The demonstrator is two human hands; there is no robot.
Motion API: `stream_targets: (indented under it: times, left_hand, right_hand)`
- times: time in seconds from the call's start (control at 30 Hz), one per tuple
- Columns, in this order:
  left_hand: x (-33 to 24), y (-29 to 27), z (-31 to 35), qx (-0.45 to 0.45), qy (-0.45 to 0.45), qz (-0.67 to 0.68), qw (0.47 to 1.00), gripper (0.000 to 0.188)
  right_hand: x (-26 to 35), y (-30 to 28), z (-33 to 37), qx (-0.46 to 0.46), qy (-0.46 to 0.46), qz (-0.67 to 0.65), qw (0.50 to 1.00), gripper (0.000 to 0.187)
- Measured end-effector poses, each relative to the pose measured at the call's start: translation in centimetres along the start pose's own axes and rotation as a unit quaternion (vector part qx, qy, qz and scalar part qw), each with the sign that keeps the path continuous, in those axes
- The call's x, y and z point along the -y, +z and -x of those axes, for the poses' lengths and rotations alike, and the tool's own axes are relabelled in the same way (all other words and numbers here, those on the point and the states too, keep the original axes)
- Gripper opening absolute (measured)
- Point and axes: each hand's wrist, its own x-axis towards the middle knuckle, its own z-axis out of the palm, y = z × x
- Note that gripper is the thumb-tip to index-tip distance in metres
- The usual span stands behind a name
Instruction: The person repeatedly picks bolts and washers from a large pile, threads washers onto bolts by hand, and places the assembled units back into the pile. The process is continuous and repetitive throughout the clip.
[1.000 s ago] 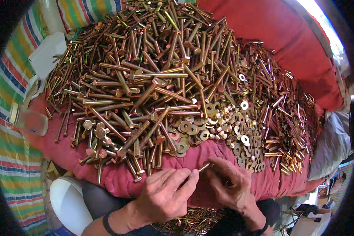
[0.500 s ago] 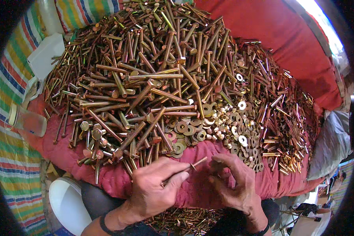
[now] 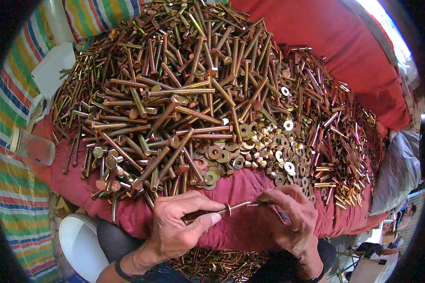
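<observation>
My left hand (image 3: 177, 224) pinches a long bolt (image 3: 240, 205) between thumb and forefinger, its threaded end pointing right. A flat washer (image 3: 229, 209) sits around the bolt just past my fingertips. My right hand (image 3: 295, 219) is closed at the bolt's tip, its fingers on a slim metal piece (image 3: 254, 204) in line with the bolt. Most of that piece is hidden by the fingers, so I cannot tell its kind. Beyond the hands lie loose washers (image 3: 215, 152) and small nuts (image 3: 271, 137) on red quilted cloth (image 3: 241, 186).
A large heap of bolts (image 3: 174, 92) rises behind the hands. Slim metal tubes (image 3: 337, 155) pile up at the right. At the left are a clear jar (image 3: 37, 147) and a white bucket (image 3: 82, 247). More metal pieces (image 3: 217, 264) lie below, between my legs.
My right hand has gone from parted fingers to closed at the bolt's tip, with a slim piece now showing there. My left hand has shifted slightly left and lower with the bolt.
</observation>
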Motion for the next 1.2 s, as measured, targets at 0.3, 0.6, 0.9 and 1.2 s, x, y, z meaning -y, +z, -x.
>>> stream_targets:
  times: [0.3, 0.6, 0.9, 1.2]
  left_hand:
    - [-1.2, 1.1, 0.0, 0.067, -0.186, 0.144, 0.970, 0.029]
    - [-1.5, 0.6, -0.7, 0.241, -0.341, 0.224, 0.881, 0.037]
    - [-1.1, 1.1, -1.2, 0.089, -0.283, 0.330, 0.896, 0.041]
    - [0.8, 2.6, -0.7, 0.004, -0.024, -0.036, 0.999, 0.030]
  right_hand:
    - [1.6, 0.3, -0.5, 0.027, -0.195, -0.018, 0.980, 0.051]
    - [1.3, -0.3, -1.4, -0.042, -0.066, 0.026, 0.997, 0.028]
    - [-1.7, 1.0, -2.2, 0.006, 0.024, 0.219, 0.975, 0.031]
    - [-2.0, 0.5, -2.6, 0.058, 0.027, 0.244, 0.968, 0.032]
